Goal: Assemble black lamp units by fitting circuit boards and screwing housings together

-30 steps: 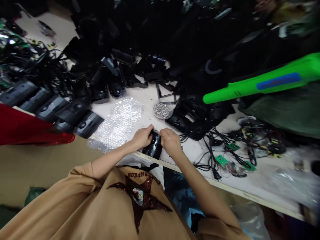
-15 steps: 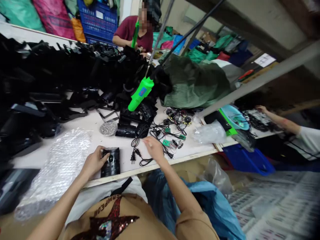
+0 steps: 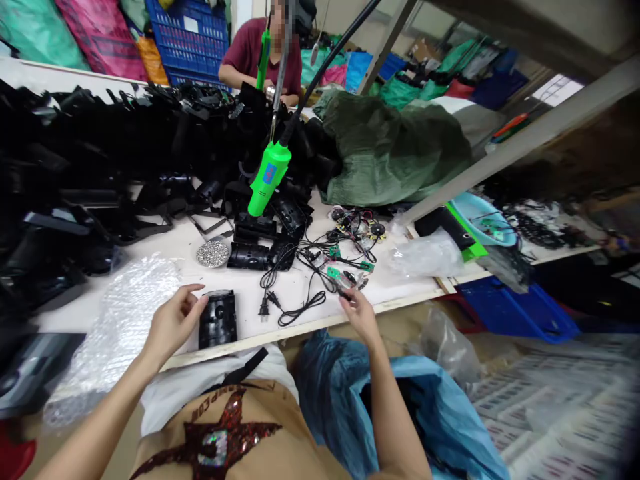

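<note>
My left hand (image 3: 173,323) lies at the table's near edge with its fingers loosely apart, the thumb tip touching the left side of a small black plastic housing (image 3: 219,319) that lies flat. My right hand (image 3: 359,313) reaches out to the right, its fingertips pinched on a piece of the tangle of small green circuit boards and black wires (image 3: 345,270). A black power cord with a plug (image 3: 287,310) lies between the two hands.
A green power screwdriver (image 3: 267,175) hangs on a cable over the table (image 3: 250,280). A dish of screws (image 3: 213,253), bubble wrap (image 3: 125,313), heaps of black parts (image 3: 100,153) and a green sack (image 3: 395,153) surround it. A person in a maroon shirt (image 3: 250,57) works opposite.
The view swung up and right from the first frame. My right hand left the black housing and moved right to the wired boards. My left hand's grip on the housing has loosened.
</note>
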